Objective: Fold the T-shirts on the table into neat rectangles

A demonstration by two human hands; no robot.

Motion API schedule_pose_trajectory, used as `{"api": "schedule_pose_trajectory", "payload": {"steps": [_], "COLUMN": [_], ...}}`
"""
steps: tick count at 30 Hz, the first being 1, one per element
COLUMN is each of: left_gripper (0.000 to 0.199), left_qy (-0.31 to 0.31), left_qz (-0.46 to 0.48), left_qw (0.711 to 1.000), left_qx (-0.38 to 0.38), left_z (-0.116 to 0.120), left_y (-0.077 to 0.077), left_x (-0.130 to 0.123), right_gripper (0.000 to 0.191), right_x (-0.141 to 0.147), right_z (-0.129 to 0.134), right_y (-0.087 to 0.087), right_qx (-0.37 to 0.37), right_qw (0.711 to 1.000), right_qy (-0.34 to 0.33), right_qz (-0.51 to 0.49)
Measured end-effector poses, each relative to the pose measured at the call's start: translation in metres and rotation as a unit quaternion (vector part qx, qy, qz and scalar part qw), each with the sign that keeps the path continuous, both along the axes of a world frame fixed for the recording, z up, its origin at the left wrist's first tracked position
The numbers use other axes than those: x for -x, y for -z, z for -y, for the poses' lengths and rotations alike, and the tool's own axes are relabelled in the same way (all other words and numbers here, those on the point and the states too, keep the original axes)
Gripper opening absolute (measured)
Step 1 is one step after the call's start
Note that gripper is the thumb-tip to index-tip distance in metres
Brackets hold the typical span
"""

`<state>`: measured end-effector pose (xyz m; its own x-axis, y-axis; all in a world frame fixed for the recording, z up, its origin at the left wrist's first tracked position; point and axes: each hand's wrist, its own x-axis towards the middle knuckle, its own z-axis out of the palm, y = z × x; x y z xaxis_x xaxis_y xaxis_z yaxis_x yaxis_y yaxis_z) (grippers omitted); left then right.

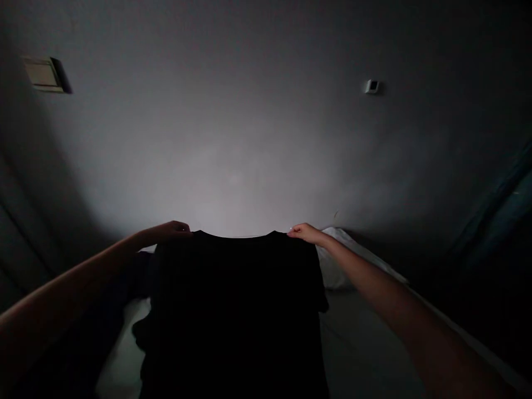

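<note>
A black short-sleeved shirt (236, 310) hangs spread out in front of me, its neckline at the top. My left hand (177, 229) pinches the shirt's left shoulder, and my right hand (304, 231) pinches the right shoulder. Both arms are stretched forward at about the same height. The fabric is so dark that its folds and any print cannot be made out.
Behind and below the shirt is a bed (366, 338) with a pale sheet. A white pillow (336, 269) lies against the grey wall (249, 138). Dark cloth (103, 316) lies at the left. Dark blue fabric (494, 221) hangs at the right.
</note>
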<state>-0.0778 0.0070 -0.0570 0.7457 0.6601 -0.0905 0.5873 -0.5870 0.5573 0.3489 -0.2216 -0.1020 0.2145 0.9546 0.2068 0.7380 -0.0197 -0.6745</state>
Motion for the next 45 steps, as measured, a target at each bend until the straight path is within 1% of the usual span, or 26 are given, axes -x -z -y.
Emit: {"api": "schedule_pose_trajectory", "payload": {"steps": [2,3,5,7,8,10,13,16,19,24,27,29,30,32,34,36,37,38,39,41,42,43,44,45], "left_gripper": [0.062,0.061,0.057,0.051,0.047,0.041,0.035,0.033,0.033,0.033,0.031,0.030,0.030,0.034,0.040,0.050,0.055,0.059,0.061,0.062,0.061,0.061,0.061,0.062], "left_qy": [0.003,0.001,-0.009,-0.019,-0.023,-0.032,-0.046,-0.058,-0.064,-0.079,-0.099,-0.116,-0.125,-0.141,-0.134,-0.098,-0.072,-0.043,-0.016,0.014,0.011,-0.006,-0.033,-0.062], "left_qz": [-0.009,-0.014,-0.023,-0.022,-0.021,-0.026,-0.047,-0.069,-0.081,-0.109,-0.132,-0.133,-0.124,-0.087,-0.038,-0.004,-0.002,-0.010,-0.026,-0.066,-0.085,-0.103,-0.119,-0.132], "left_qw": [1.000,0.999,0.998,0.996,0.995,0.993,0.991,0.986,0.982,0.967,0.957,0.949,0.942,0.927,0.919,0.920,0.923,0.929,0.935,0.944,0.946,0.946,0.944,0.941], "left_qx": [-0.019,-0.031,-0.057,-0.084,-0.096,-0.109,-0.121,-0.142,-0.160,-0.216,-0.237,-0.263,-0.285,-0.335,-0.370,-0.381,-0.377,-0.367,-0.353,-0.323,-0.312,-0.307,-0.305,-0.306], "left_z": [-0.034,-0.048,-0.071,-0.088,-0.095,-0.108,-0.127,-0.143,-0.154,-0.161,-0.154,-0.139,-0.127,-0.093,-0.048,-0.003,0.016,0.031,0.042,0.053,0.055,0.057,0.061,0.067], "left_y": [0.056,0.081,0.124,0.156,0.167,0.182,0.192,0.192,0.192,0.195,0.191,0.186,0.184,0.183,0.191,0.207,0.216,0.226,0.233,0.241,0.240,0.237,0.232,0.226], "left_x": [-0.019,-0.026,-0.037,-0.045,-0.048,-0.052,-0.058,-0.065,-0.075,-0.093,-0.102,-0.109,-0.114,-0.125,-0.133,-0.132,-0.126,-0.116,-0.102,-0.071,-0.057,-0.046,-0.039,-0.038], "right_gripper": [0.037,0.035,0.030,0.023,0.020,0.017,0.017,0.017,0.018,0.022,0.024,0.026,0.027,0.033,0.041,0.051,0.057,0.061,0.064,0.064,0.064,0.064,0.065,0.067], "right_x": [-0.006,-0.009,-0.016,-0.024,-0.028,-0.036,-0.045,-0.051,-0.053,-0.052,-0.044,-0.026,-0.012,0.025,0.068,0.102,0.112,0.117,0.115,0.099,0.090,0.083,0.080,0.084], "right_z": [-0.033,-0.047,-0.070,-0.088,-0.095,-0.107,-0.121,-0.135,-0.148,-0.158,-0.156,-0.152,-0.148,-0.136,-0.119,-0.096,-0.083,-0.070,-0.057,-0.036,-0.028,-0.024,-0.021,-0.022], "right_y": [0.050,0.072,0.110,0.137,0.147,0.162,0.170,0.171,0.169,0.162,0.151,0.145,0.143,0.144,0.153,0.166,0.173,0.178,0.181,0.181,0.178,0.173,0.168,0.163], "right_qx": [0.020,0.034,0.044,0.050,0.051,0.047,0.040,0.057,0.075,0.117,0.137,0.115,0.096,0.061,0.040,0.038,0.044,0.054,0.067,0.099,0.117,0.135,0.149,0.158], "right_qw": [0.999,0.998,0.996,0.994,0.992,0.988,0.976,0.965,0.954,0.936,0.925,0.919,0.918,0.925,0.940,0.953,0.957,0.960,0.960,0.958,0.955,0.950,0.944,0.938], "right_qy": [0.028,0.044,0.072,0.095,0.105,0.122,0.139,0.149,0.167,0.191,0.204,0.219,0.221,0.199,0.142,0.071,0.040,0.013,-0.006,-0.010,0.009,0.041,0.081,0.121], "right_qz": [0.015,0.017,0.027,0.036,0.047,0.085,0.162,0.207,0.238,0.272,0.288,0.307,0.314,0.317,0.307,0.291,0.283,0.276,0.271,0.270,0.273,0.277,0.281,0.285]}}
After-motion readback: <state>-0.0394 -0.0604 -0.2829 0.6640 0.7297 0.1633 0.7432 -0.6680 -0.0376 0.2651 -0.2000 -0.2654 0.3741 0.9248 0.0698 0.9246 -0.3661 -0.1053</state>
